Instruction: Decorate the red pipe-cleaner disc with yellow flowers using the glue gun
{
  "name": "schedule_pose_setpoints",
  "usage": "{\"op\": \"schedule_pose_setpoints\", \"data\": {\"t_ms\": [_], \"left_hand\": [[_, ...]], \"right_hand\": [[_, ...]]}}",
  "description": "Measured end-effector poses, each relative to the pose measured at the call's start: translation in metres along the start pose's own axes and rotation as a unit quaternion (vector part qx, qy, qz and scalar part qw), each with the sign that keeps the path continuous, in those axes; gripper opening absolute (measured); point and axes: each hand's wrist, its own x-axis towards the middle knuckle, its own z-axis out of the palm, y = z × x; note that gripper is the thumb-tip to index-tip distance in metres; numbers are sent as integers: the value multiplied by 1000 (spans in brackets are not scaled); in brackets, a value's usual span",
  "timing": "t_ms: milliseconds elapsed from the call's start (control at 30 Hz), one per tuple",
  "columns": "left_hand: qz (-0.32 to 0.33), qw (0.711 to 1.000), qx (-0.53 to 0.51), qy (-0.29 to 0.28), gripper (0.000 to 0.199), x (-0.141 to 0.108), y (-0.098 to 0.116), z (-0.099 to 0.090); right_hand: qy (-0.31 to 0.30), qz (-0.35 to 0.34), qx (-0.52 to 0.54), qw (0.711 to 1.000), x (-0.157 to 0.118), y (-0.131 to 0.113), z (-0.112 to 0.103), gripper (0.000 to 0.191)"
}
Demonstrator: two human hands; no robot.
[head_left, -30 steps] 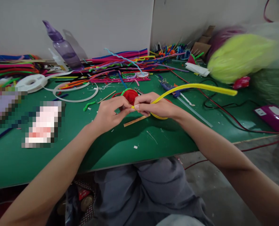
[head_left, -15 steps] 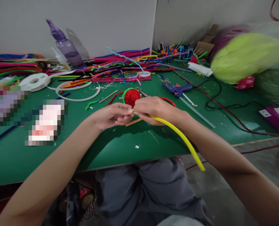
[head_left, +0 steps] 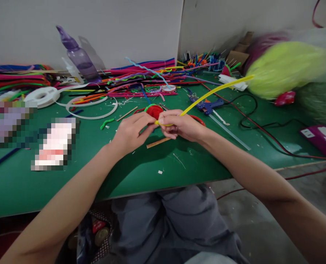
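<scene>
A yellow pipe cleaner (head_left: 216,89) runs through both hands, its long free end arching up to the right. My right hand (head_left: 181,124) is closed around it. The fingertips of my left hand (head_left: 135,130) pinch its short end, close against the right fingers. Just behind the hands lies a round red fuzzy piece (head_left: 153,111) with a green rim, partly covered by them. A red pipe cleaner (head_left: 198,120) shows beyond the right wrist. Under the hands a flat wooden stick (head_left: 157,142) rests on the green table (head_left: 141,172).
A blue glue gun (head_left: 211,105) with a clear glue stick lies to the right, its cable trailing past a purple power socket (head_left: 321,137). Bundles of coloured pipe cleaners (head_left: 141,75), a purple bottle (head_left: 82,60) and a white ribbon roll (head_left: 42,96) line the back.
The yellow pipe cleaner's long end has swung from hanging down toward me to pointing up and away. My right hand has turned over, and my left hand now pinches from above.
</scene>
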Motion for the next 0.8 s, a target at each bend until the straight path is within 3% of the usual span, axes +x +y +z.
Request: {"op": "schedule_pose_setpoints", "data": {"t_ms": [133,200,300,400,467,500,533,600,667,700,800], "left_hand": [[-90,989,-113,-39,16,6,8,-3],[-181,955,-226,-68,20,8,10,-5],[-308,844,-418,-137,22,8,9,-7],[-372,725,-543,-204,21,7,5,-7],[-380,689,-574,-226,23,7,5,-6],[-376,695,-569,-224,24,7,6,-5],[-366,723,-547,-211,26,7,7,-5],[-319,828,-440,-142,25,7,9,-3],[-228,935,-268,-40,23,6,9,-2],[-173,967,-186,0,24,4,8,-2],[-13,999,-23,42,13,-1,1,-2]], "right_hand": [[-11,-31,-49,998,0,2,-3,21],[-16,-80,-105,991,-1,2,-6,22],[-24,-153,-218,964,-6,-4,-6,25],[-56,-201,-309,928,-11,-12,-3,24],[-61,-223,-345,909,-12,-14,-2,24],[-49,-228,-352,906,-12,-14,-2,25],[-31,-226,-347,910,-11,-12,-3,26],[5,-204,-299,932,-7,-6,-5,28],[7,-168,-212,963,-2,2,-8,27],[0,-151,-169,974,0,5,-8,25],[-6,-100,-74,992,3,11,-6,22]]}}
